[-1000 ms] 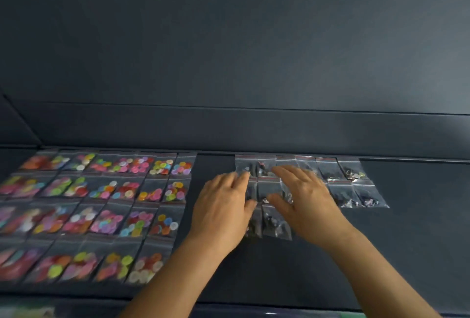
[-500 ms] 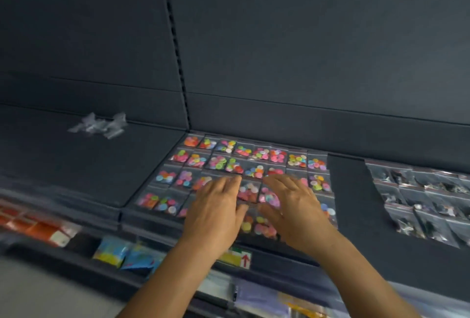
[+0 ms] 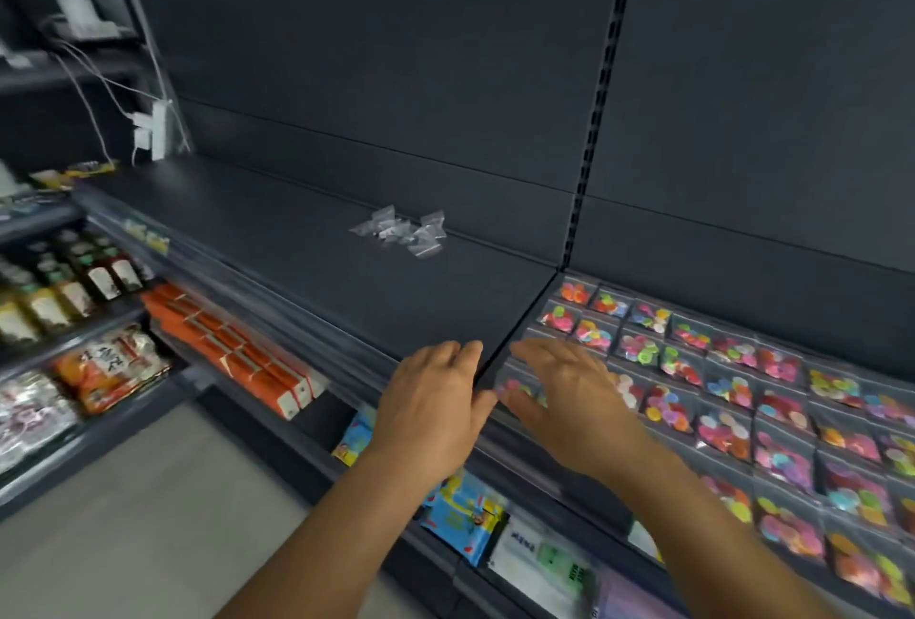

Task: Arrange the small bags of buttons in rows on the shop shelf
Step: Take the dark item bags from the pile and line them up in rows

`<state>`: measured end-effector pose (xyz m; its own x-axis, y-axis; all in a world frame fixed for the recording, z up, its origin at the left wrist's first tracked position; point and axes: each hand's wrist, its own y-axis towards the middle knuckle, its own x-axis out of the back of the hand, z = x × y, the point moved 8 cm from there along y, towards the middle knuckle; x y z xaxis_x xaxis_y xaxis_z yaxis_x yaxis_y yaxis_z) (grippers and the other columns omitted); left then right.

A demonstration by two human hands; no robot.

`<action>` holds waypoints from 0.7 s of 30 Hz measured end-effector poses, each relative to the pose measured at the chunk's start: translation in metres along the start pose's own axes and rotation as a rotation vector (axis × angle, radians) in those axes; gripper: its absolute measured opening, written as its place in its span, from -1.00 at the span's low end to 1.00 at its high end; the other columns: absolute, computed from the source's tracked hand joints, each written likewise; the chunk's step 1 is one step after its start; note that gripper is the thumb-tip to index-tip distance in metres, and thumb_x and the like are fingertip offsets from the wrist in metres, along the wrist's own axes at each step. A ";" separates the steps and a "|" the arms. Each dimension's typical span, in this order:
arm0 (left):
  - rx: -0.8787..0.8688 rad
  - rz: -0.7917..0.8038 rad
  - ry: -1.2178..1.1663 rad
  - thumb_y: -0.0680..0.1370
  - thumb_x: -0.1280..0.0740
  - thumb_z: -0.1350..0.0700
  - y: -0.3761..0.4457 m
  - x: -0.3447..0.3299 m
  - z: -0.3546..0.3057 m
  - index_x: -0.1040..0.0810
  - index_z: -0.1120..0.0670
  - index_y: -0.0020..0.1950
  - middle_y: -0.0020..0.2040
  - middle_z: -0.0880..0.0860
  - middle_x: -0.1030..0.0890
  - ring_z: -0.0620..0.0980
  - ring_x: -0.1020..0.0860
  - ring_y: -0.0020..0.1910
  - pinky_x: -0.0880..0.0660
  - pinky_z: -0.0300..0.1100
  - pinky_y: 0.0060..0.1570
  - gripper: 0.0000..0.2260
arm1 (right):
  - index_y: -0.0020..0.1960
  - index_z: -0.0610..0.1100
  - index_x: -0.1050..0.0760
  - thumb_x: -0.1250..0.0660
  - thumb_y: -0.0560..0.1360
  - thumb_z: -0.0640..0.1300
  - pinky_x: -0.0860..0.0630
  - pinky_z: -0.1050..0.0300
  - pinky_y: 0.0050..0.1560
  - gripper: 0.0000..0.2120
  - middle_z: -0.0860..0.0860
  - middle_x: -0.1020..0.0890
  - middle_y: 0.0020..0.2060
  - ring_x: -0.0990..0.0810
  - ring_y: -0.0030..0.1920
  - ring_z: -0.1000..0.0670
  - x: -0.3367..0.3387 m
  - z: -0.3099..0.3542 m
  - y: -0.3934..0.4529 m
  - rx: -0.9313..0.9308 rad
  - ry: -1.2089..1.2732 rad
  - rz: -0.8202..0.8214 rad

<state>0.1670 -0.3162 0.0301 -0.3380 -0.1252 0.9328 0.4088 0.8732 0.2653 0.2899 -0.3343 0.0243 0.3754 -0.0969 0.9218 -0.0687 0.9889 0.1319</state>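
With both hands empty, fingers loose — left hand (image 3: 430, 403) and right hand (image 3: 569, 400) hover at the near shelf edge. Tidy rows of clear bags of coloured buttons (image 3: 733, 390) fill the right; the loose heap of small clear plastic bags (image 3: 401, 232) lies far left on the dark grey shelf (image 3: 297, 262) — likely next.

One head-worn wide-angle camera looks forward and down, angled leftward along a dark shop shelf (image 3: 396, 281) seen from close above. Both forearms enter from the lower edge, and lower shelves show at left.
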 end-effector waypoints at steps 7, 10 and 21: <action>0.078 -0.001 0.030 0.60 -0.14 -0.12 0.032 0.010 0.088 -0.16 0.03 0.51 0.39 0.03 -0.38 0.03 -0.31 0.36 -0.23 -0.12 0.34 -0.48 | 0.48 0.01 -0.17 -0.17 0.54 0.17 -0.07 0.06 0.46 -0.44 0.08 -0.26 0.45 -0.16 0.46 0.04 -0.029 0.042 0.084 0.066 -0.009 0.036; 0.093 0.003 0.031 0.60 -0.14 -0.12 0.061 0.008 0.124 -0.14 0.03 0.52 0.40 0.03 -0.37 0.02 -0.30 0.37 -0.22 -0.13 0.34 -0.48 | 0.49 0.02 -0.14 -0.16 0.55 0.17 -0.05 0.04 0.45 -0.43 0.09 -0.24 0.46 -0.14 0.47 0.04 -0.042 0.052 0.125 0.065 -0.006 0.065; 0.087 0.028 -0.040 0.60 -0.18 -0.06 0.168 -0.017 0.219 -0.06 0.02 0.53 0.47 0.02 -0.27 0.02 -0.23 0.43 -0.20 -0.11 0.39 -0.44 | 0.49 -0.01 -0.13 -0.18 0.55 0.12 -0.10 0.01 0.47 -0.43 0.05 -0.24 0.47 -0.13 0.48 0.00 -0.076 0.053 0.260 -0.037 0.026 0.104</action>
<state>0.0559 -0.0645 0.0050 -0.3621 -0.0829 0.9284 0.3440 0.9138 0.2158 0.1952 -0.0762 0.0081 0.3922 0.0092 0.9198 -0.0744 0.9970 0.0218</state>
